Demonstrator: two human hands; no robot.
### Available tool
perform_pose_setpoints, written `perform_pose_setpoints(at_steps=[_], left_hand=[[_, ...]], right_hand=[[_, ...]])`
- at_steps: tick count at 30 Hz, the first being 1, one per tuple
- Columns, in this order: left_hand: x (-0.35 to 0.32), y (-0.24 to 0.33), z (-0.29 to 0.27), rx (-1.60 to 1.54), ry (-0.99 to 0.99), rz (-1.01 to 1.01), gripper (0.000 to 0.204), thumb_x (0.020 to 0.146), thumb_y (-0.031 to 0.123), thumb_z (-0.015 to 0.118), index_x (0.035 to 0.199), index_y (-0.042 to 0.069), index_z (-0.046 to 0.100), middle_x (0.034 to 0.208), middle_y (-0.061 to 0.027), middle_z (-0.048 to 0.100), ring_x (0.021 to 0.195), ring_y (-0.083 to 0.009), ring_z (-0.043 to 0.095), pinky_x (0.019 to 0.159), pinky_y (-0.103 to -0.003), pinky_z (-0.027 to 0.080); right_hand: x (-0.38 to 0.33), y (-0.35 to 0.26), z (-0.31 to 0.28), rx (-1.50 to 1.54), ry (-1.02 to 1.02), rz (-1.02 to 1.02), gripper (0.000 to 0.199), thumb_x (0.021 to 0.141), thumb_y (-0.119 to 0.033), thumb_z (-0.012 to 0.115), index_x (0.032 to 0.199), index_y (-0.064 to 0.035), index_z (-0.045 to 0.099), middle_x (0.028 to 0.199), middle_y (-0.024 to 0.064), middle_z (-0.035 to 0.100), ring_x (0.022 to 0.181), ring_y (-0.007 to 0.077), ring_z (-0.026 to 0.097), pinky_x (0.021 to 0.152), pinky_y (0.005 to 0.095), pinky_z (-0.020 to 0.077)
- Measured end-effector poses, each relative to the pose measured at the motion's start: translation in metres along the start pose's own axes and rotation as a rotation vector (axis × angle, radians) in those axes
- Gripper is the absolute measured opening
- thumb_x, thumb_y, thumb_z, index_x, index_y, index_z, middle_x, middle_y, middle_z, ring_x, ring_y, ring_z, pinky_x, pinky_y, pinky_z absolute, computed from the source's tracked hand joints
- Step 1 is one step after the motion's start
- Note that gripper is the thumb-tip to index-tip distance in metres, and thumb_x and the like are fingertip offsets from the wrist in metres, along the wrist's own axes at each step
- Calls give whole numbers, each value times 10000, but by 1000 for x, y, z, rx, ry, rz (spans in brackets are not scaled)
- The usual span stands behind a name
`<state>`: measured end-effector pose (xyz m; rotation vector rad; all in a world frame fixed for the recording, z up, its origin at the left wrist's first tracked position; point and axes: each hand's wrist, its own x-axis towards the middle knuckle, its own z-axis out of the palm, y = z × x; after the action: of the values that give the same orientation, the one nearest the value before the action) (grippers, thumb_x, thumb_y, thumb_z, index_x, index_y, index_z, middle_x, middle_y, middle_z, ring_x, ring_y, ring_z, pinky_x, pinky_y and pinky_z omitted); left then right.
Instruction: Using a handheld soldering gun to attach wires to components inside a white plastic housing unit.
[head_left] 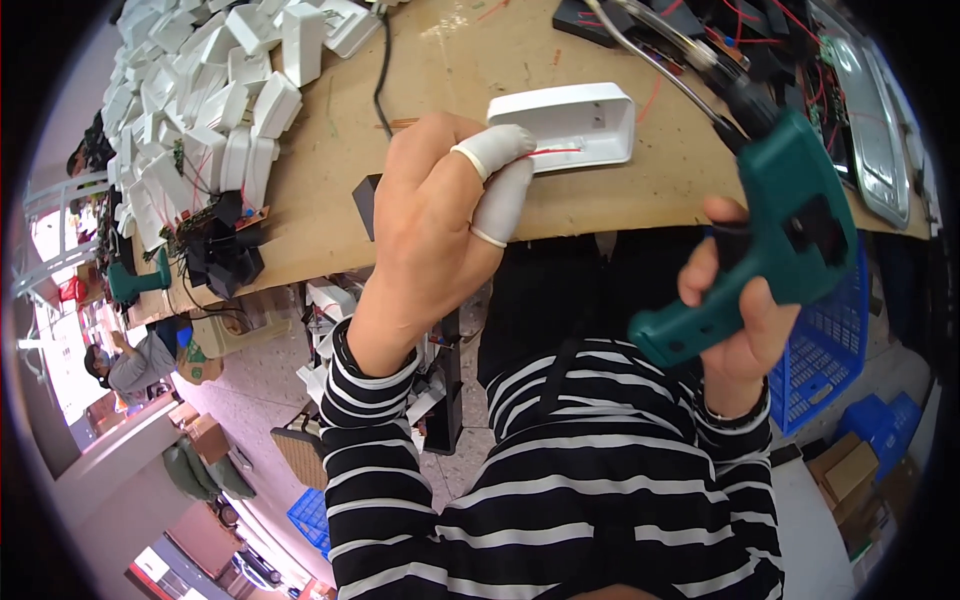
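Observation:
My left hand (433, 205), with white finger cots on thumb and index finger, is closed in a pinch at the left end of an open white plastic housing (575, 100). A thin red wire (556, 151) runs from those fingertips across the inside of the housing. The housing lies on the brown work surface, its open side toward me. On the right, my right hand (745, 310) is wrapped round the grip of a green soldering gun (795, 215), a finger by its trigger. Its metal tube and barrel point up and left, over the table's far right part.
White plastic housings (215, 105) are heaped at the far left. Black parts with wires (225, 245) lie at the left edge, and a black cable (381, 75) crosses the table (440, 50). At right are a clear-topped tray (868, 130) and a blue crate (820, 350). Another person (145, 370) sits far left.

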<state>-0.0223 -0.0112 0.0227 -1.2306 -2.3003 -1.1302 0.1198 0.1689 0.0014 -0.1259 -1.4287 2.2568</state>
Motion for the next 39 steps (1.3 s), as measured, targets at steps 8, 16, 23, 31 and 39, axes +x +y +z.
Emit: perform_pose_setpoints(at_steps=[8, 16, 23, 31, 39], left_hand=[[-7, 6, 22, 15, 38, 19, 217, 641, 13, 686, 840, 64, 618, 681, -10, 532, 610, -159, 498, 654, -275, 317], [-7, -2, 19, 290, -60, 272, 143, 623, 68, 621, 760, 106, 635, 759, 15, 558, 658, -145, 525, 713, -342, 321], [10, -11, 1, -61, -315, 318, 251, 618, 2, 688, 859, 50, 638, 777, -50, 579, 642, -171, 551, 570, -287, 409], [-19, 16, 49, -140, 59, -69, 210, 650, 23, 669, 851, 57, 621, 772, -51, 572, 665, -218, 540, 571, -315, 390], [-5, 1, 46, 306, 75, 80, 176, 671, 48, 645, 845, 63, 618, 762, -26, 564, 633, -183, 521, 640, -317, 313]], right_hand=[[14, 14, 14, 86, 34, 114, 544, 867, -223, 513, 1293, 23, 280, 1172, 256, 465, 814, 211, 596, 621, 280, 504], [27, 23, 12, 128, 9, 166, 539, 872, -250, 502, 1297, 11, 297, 1237, 213, 430, 1038, 276, 543, 823, 337, 480], [33, 27, 17, 184, 38, 216, 508, 879, -240, 488, 1283, 18, 320, 1241, 199, 430, 1139, 332, 460, 924, 389, 423], [39, 27, 18, 219, 60, 239, 489, 887, -213, 469, 1275, 43, 318, 1229, 205, 437, 1156, 359, 438, 954, 418, 393], [37, 20, 12, 109, 21, 189, 520, 887, -231, 471, 1288, 52, 297, 1244, 227, 420, 1149, 363, 443, 943, 418, 395]])
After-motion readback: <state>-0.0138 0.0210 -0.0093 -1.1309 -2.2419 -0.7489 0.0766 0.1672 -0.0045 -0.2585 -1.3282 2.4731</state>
